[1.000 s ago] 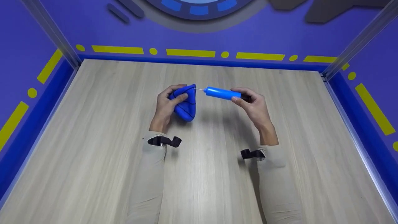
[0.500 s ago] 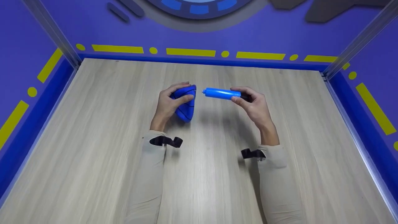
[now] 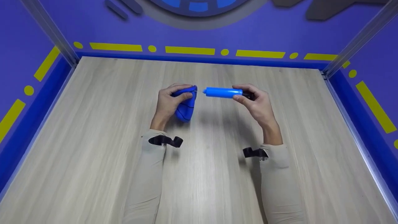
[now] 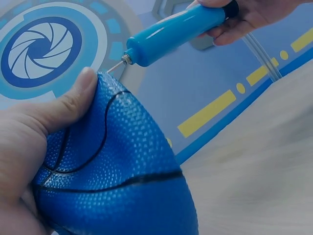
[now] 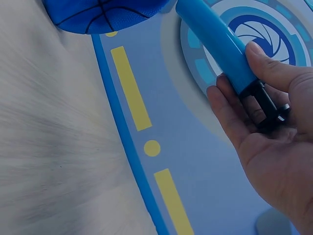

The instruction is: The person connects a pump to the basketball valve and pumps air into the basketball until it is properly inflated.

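Observation:
A limp, folded blue basketball (image 3: 186, 107) with black lines is held above the table by my left hand (image 3: 167, 102). The thumb presses its near face; the other fingers are behind it, mostly hidden. A blue hand pump (image 3: 222, 92) lies nearly level in my right hand (image 3: 260, 104), thumb and fingers around its rear end. In the left wrist view, a thin metal needle (image 4: 116, 66) runs from the pump's nose to the ball's top corner, beside the thumb tip. The right wrist view shows the black pump handle (image 5: 265, 105) inside the curled fingers.
Under both hands is a pale wood-grain table (image 3: 211, 174). A blue wall (image 3: 199, 37) with yellow marks stands behind it, and side walls rise left and right. Each sleeve cuff carries a black camera mount, such as the left one (image 3: 166, 141).
The pump has levelled out, and the right hand has shifted slightly right. In the left hand, the ball has turned a little and shows a narrower face, with the thumb higher on it.

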Demonstrator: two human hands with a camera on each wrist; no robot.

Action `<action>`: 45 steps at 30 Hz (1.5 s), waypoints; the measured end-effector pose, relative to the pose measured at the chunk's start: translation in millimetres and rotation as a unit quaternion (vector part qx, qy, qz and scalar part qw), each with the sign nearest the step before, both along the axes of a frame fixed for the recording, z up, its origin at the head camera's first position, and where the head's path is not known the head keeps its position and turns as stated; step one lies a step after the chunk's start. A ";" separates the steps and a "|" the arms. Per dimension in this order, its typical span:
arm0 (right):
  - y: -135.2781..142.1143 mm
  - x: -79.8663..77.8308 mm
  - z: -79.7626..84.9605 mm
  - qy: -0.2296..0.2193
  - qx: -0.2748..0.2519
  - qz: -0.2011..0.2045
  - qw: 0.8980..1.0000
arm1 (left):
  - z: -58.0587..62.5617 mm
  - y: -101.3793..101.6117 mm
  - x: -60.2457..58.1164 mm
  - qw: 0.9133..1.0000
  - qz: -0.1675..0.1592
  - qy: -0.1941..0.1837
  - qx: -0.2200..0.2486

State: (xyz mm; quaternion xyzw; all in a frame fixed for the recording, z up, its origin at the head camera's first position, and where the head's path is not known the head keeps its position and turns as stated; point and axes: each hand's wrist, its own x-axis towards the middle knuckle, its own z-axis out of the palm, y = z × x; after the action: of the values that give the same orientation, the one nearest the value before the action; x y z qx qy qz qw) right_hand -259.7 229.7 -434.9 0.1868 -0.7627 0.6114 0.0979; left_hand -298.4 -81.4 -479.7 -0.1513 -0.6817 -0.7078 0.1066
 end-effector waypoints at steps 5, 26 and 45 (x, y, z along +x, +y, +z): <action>-0.6 1.0 0.0 0.001 0.006 0.001 1.000 | -0.1 0.2 1.6 1.000 0.009 0.002 0.018; -4.0 7.2 8.1 0.034 0.042 0.005 0.999 | 1.8 3.6 4.3 0.999 0.037 0.014 0.015; 5.3 12.6 18.2 0.058 0.091 0.013 0.994 | 2.3 4.7 5.6 0.998 0.034 0.027 -0.040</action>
State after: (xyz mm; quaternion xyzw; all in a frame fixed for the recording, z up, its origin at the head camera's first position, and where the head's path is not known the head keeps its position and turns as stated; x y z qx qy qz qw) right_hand -247.2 235.0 -416.8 0.2403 -0.8059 0.5284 0.1168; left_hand -292.9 -76.7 -477.4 -0.1511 -0.7113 -0.6715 0.1428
